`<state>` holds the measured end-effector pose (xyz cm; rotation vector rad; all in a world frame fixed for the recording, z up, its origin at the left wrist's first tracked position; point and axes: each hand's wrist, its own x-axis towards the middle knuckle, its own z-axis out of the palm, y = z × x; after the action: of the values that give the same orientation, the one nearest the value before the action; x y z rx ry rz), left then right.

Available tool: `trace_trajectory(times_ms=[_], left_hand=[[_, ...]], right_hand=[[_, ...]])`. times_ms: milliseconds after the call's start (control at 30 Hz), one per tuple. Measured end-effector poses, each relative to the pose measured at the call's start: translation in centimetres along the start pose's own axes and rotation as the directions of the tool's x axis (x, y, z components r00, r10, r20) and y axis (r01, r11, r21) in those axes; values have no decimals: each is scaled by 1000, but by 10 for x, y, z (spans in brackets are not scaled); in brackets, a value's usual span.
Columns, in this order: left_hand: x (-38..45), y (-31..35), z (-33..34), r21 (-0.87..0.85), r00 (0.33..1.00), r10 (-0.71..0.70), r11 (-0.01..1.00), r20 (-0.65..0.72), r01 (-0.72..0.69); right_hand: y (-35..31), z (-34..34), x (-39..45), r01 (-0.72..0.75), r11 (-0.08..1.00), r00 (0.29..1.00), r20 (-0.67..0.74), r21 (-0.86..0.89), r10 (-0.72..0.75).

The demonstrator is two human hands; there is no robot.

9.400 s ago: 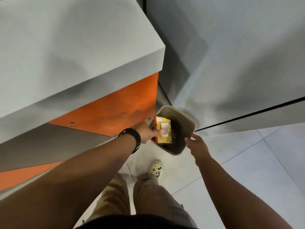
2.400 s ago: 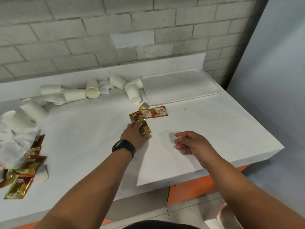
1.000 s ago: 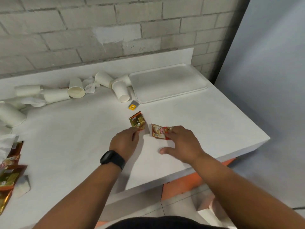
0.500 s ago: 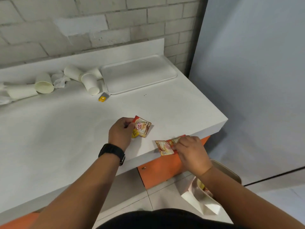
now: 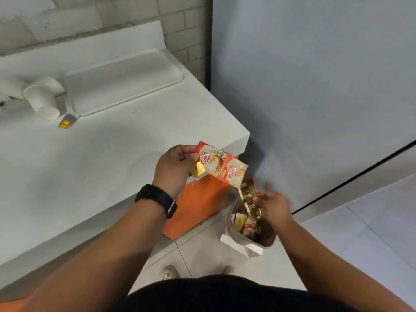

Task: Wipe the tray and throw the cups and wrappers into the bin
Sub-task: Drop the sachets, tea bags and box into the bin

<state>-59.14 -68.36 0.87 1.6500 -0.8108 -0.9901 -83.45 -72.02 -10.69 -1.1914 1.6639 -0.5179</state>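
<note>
White counter point(image 5: 90, 158) runs along the brick wall, with the tray point(image 5: 121, 79) bare at the back and tipped paper cups point(image 5: 42, 97) just beside its left end. My left hand point(image 5: 174, 167) pinches red creamer wrappers point(image 5: 221, 166) past the counter edge. My right hand point(image 5: 272, 204), fingers curled on gold wrappers point(image 5: 248, 194), hangs over the bin point(image 5: 247, 240) on the floor, which holds more wrappers.
</note>
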Motion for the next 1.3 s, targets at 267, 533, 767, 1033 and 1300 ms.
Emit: trace_trajectory(times_ms=[267,533,767,1033,1300], left_hand=[[-5,-29,82,90,985,-115,991,130,103],[5,-87,150,383,928,-264,911,264,150],[6,-97,162,479,846,-454,829,278,288],[8,-71,122,560,878,-380,812,291,166],[-4,-35,62,321,980,-147,942,138,96]], right_hand=[[76,-35,46,-246,961,967,31,-125,251],[92,-66,20,-298,942,952,118,155,282],[101,-82,27,-285,938,957,113,197,267],[47,-47,37,-146,989,963,232,28,135],[-44,-5,18,126,986,917,367,109,-158]])
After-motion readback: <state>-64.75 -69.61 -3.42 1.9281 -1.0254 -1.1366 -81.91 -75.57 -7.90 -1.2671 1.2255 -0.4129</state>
